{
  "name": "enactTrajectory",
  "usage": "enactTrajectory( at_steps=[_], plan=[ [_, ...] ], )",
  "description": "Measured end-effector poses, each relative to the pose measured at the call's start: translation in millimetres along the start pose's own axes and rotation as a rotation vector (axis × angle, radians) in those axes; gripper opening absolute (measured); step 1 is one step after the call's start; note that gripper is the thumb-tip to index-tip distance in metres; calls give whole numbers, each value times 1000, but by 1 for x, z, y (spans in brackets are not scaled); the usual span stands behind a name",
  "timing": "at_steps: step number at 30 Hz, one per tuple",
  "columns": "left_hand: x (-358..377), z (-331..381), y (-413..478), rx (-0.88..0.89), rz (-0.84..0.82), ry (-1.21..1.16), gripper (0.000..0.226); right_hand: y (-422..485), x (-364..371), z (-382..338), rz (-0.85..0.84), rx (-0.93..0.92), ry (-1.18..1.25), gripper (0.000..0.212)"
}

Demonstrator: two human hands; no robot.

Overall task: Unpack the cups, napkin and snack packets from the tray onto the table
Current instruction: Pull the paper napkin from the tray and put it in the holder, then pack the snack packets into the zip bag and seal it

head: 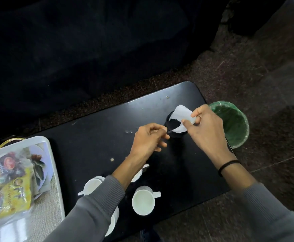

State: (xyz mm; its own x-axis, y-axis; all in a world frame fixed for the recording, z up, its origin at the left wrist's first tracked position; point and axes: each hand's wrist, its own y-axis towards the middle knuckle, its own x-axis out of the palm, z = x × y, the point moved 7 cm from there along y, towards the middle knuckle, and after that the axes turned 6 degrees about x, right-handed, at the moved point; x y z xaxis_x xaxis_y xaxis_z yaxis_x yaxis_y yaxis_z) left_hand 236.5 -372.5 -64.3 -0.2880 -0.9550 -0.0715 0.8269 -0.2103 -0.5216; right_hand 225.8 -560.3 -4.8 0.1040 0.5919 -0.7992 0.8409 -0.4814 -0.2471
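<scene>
Right hand pinches white napkin over a dark holder; left hand fingers curled at holder's rim, grasp unclear. Napkin thin, limp, tears easily: hold by edge.

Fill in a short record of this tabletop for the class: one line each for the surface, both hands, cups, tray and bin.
surface: black table, a few crumbs on it
right hand: pinching a white napkin over a dark round holder
left hand: fingertips at the holder's near rim
cups: white cups with handles stand empty near the table's front edge, partly hidden by the left sleeve
tray: at the left, snack packets lying in it
bin: green-lined, beside the table's right end
</scene>
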Motion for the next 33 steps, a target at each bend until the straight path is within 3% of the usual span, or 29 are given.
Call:
enactTrajectory(
  at_steps=[6,15,25,33],
  plan=[
    [-27,-3,-19,6,34,-12,11,-31,17,-30,-53,-47,-12,19],
    [-116,-36,-57,-6,170,-39,11,-91,95,-92,-317,-172,-111,14],
    [-253,-99,-124,-65,388,-68,6,-180,209,-181,-542,-341,-178,11],
    [-376,-131,-181,-53,530,87,14,-255,301,-261,-681,-423,-200,10]
  ],
)
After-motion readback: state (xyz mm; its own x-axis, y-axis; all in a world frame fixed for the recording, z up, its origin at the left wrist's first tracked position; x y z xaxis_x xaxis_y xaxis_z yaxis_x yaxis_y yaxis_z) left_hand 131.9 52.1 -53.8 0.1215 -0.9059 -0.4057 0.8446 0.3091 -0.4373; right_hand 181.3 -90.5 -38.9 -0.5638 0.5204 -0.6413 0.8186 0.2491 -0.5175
